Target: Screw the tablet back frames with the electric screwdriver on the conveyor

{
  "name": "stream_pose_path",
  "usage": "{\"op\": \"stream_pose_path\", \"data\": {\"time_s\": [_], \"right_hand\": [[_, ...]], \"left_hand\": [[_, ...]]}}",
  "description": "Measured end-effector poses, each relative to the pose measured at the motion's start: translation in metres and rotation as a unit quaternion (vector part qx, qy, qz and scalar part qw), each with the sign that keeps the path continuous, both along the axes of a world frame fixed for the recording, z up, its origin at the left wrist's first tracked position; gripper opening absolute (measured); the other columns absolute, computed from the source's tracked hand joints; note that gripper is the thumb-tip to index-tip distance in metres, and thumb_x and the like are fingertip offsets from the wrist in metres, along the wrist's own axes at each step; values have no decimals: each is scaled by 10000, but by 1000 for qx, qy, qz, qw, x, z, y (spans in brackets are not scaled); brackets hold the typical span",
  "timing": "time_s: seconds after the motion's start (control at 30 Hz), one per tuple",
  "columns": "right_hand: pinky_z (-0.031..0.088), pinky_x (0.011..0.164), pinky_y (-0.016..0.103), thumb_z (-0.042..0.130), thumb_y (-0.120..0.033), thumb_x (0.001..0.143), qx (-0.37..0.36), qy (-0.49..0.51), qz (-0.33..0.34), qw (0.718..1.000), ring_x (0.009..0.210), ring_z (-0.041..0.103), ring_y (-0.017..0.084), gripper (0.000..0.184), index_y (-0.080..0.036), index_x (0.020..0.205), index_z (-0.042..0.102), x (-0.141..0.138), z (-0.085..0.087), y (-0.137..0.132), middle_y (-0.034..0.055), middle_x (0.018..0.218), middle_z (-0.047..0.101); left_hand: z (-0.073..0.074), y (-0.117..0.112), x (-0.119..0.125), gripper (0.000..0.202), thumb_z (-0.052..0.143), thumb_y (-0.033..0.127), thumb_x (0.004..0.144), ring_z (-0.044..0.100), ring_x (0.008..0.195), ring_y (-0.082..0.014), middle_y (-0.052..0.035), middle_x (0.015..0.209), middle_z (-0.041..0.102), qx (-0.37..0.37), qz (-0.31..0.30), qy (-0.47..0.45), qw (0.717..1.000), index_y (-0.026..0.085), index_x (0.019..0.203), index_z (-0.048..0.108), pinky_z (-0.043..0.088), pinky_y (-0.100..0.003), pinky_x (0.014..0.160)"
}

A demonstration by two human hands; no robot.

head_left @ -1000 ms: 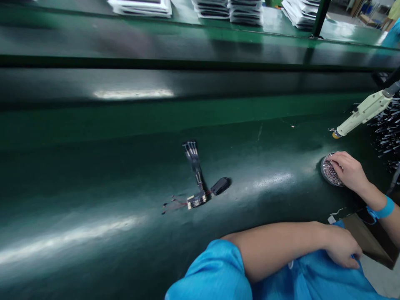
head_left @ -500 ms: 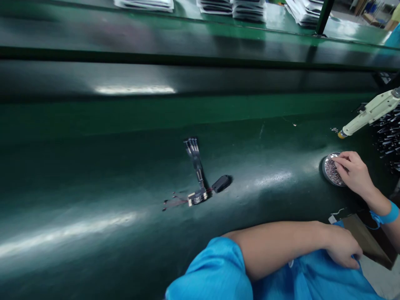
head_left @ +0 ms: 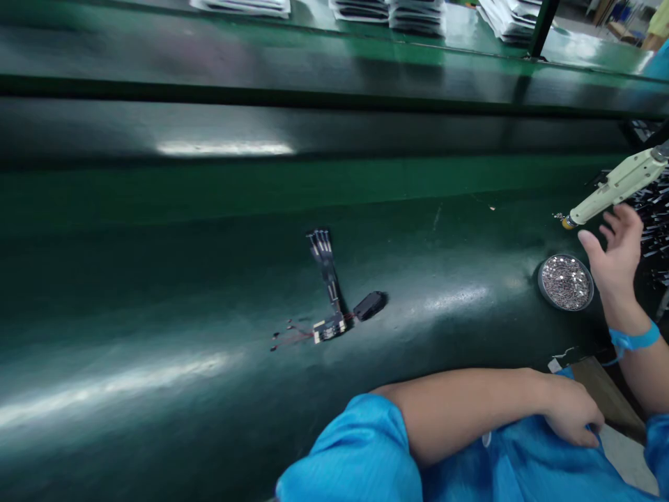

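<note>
My right hand (head_left: 617, 254) is raised with fingers spread, just below the cream electric screwdriver (head_left: 611, 187) that hangs at the right. Under it sits a small round dish of tiny screws (head_left: 566, 282). My left hand (head_left: 572, 411) rests on my blue garment at the bottom right, fingers curled loosely against the cloth, nothing visible in it. Near the middle of the green bench (head_left: 182, 293) lies a small circuit board with a flat cable, thin wires and a black part (head_left: 334, 307).
Stacks of white flat packs (head_left: 412, 12) lie on the far shelf. Dark small parts (head_left: 651, 223) are piled at the right edge. A brown box (head_left: 609, 394) sits below the bench edge. A dark post (head_left: 541, 28) stands at the back right.
My right hand has lifted off the screw dish and opened up toward the hanging screwdriver. The left hand and the circuit board have stayed put.
</note>
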State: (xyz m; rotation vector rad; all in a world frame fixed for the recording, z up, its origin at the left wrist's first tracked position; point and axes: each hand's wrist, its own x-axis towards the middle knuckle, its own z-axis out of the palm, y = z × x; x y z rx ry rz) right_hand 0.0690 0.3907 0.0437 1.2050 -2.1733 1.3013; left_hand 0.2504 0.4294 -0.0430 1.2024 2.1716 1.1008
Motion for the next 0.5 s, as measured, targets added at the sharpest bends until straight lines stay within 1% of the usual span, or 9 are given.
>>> {"op": "stream_pose_path", "data": {"time_s": [0.03,0.07,0.1,0.13,0.2,0.27,0.33,0.43,0.5], "right_hand": [[556,1062,504,796,-383,868,-18,-32,43,998,1339,559,326,746,-247,1489,405,-9,3,-15,161,1464,495],[572,1047,495,807,-390,854,-55,-60,82,993,1301,597,313,744,-244,1466,410,-16,7,-29,151,1423,535],[608,982,479,800,-409,859,-82,-95,107,986,1184,671,293,640,-226,1379,473,-22,10,-41,133,1304,613],[633,916,465,776,-439,879,-94,-127,112,981,1041,723,269,505,-206,1261,540,-25,12,-49,109,1159,674],[651,837,440,780,-467,878,-104,-157,105,977,832,743,226,386,-192,1085,604,-21,16,-54,69,987,716],[653,816,428,807,-464,859,-97,-163,96,977,788,740,221,350,-182,988,646,-5,18,-44,64,929,732],[653,785,415,804,-464,867,-80,-167,93,978,786,743,232,329,-166,930,681,13,18,-25,74,894,737],[650,763,409,791,-447,881,-53,-178,103,977,797,748,243,317,-151,942,695,33,14,-4,88,914,742],[649,790,415,783,-428,891,-41,-181,105,977,827,751,245,296,-154,961,696,38,10,1,92,937,744]], "left_hand": [[0,0,0,474,502,430,963,700,1012,-294,-135,1117,744,3,3,3,1000,96,1237,698,546,-357,816],[-1,0,0,461,508,423,959,702,998,-292,-133,1103,745,9,5,5,1000,98,1224,701,548,-359,815],[-2,0,0,446,513,417,956,705,986,-290,-131,1091,746,16,10,6,1000,104,1208,706,549,-361,810],[-3,0,1,427,521,413,951,707,974,-288,-127,1080,747,23,14,7,1000,112,1186,712,551,-363,803],[-5,1,0,384,544,417,938,710,943,-281,-115,1049,750,33,21,0,999,137,1128,724,553,-360,774],[-7,3,0,346,568,429,925,710,908,-271,-101,1008,751,41,25,-12,999,160,1067,731,550,-350,742],[-8,4,-1,323,586,436,915,710,882,-264,-93,987,753,47,28,-19,998,172,1029,734,545,-343,716],[-7,4,-2,336,583,425,915,710,881,-267,-103,1003,758,53,31,-11,998,157,1046,739,535,-342,699],[-6,4,-3,363,573,420,919,709,885,-272,-113,1009,758,56,29,-2,998,138,1075,741,532,-342,700]]}}
